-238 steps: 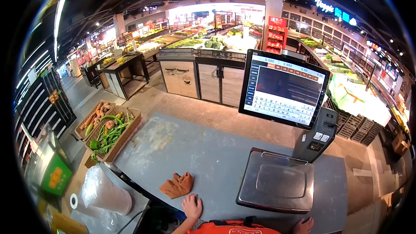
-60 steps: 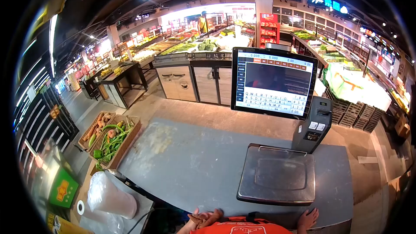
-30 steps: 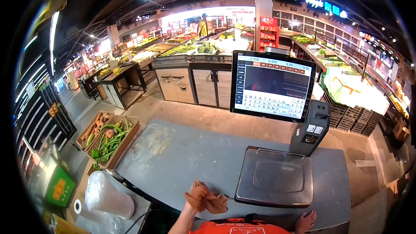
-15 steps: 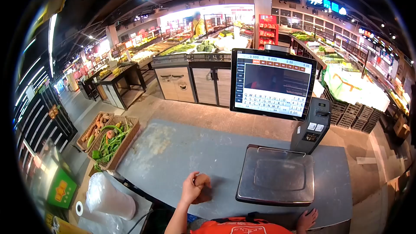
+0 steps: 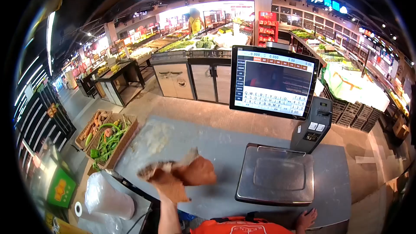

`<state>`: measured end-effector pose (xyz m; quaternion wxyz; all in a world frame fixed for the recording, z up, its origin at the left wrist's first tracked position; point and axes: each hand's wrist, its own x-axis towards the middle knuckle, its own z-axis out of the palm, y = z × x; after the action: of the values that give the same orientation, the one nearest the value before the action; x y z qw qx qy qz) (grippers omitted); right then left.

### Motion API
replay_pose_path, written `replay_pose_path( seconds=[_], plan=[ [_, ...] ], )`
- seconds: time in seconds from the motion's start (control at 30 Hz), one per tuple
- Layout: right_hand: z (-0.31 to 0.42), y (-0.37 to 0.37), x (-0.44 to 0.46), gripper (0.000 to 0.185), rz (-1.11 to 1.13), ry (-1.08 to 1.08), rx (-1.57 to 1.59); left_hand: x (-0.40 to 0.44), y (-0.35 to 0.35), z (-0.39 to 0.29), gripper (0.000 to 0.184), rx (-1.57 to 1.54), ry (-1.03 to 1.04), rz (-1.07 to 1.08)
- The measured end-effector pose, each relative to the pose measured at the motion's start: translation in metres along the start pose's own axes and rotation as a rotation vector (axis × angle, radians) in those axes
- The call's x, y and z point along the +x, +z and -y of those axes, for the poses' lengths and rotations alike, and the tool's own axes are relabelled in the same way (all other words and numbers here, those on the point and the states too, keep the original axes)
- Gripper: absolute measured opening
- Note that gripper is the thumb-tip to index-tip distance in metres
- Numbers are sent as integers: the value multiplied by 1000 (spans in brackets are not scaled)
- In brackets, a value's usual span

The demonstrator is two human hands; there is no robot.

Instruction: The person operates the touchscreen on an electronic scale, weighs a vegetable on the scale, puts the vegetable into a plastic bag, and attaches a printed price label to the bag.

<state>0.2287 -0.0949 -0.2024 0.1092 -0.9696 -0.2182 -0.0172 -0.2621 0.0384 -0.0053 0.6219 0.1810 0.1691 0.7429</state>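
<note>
A brown cloth (image 5: pixel 195 171), spread out and partly blurred, hangs over the grey counter (image 5: pixel 225 143) left of the metal scale plate (image 5: pixel 277 175). It covers my left hand (image 5: pixel 167 190), and only the wrist and forearm show below it. My right hand (image 5: pixel 307 219) lies flat with fingers apart on the counter's near edge, just below the scale plate, holding nothing. Behind the plate stands the scale's grey post (image 5: pixel 313 125) with a lit touch screen (image 5: pixel 274 82).
Wicker baskets of vegetables (image 5: pixel 123 145) sit at the counter's left end. A roll of clear plastic bags (image 5: pixel 108 199) stands at the lower left. Far back, a person in yellow (image 5: pixel 196 22) is among produce stands (image 5: pixel 208 54).
My left hand has moved left and forward, and the cloth, bunched half a second ago, has opened out over it. My right hand stays in place. The distant person has shifted slightly left.
</note>
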Motion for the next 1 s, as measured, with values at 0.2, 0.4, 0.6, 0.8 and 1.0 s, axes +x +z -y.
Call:
replay_pose_path(
  seconds=[0.2, 0.4, 0.6, 0.8, 1.0],
  plan=[
    [2, -19, -6, 51, -135, -141, 51, -13, -15, 36, 30, -661, -425, 8],
    [-8, 5, 4, 48, 13, -29, 49, 11, 0, 8, 36, 146, -362, -476],
    [-4, 0, 1, 48, 9, -33, 36, 48, -50, -10, 35, 1093, 821, -283],
    [0, -6, 2, 49, 57, 7, 3, 33, -119, 18, 41, 2394, 117, -100],
    [2, -6, 1, 50, 54, 8, 16, 34, -135, 15, 37, 2157, -110, -145]
  ],
)
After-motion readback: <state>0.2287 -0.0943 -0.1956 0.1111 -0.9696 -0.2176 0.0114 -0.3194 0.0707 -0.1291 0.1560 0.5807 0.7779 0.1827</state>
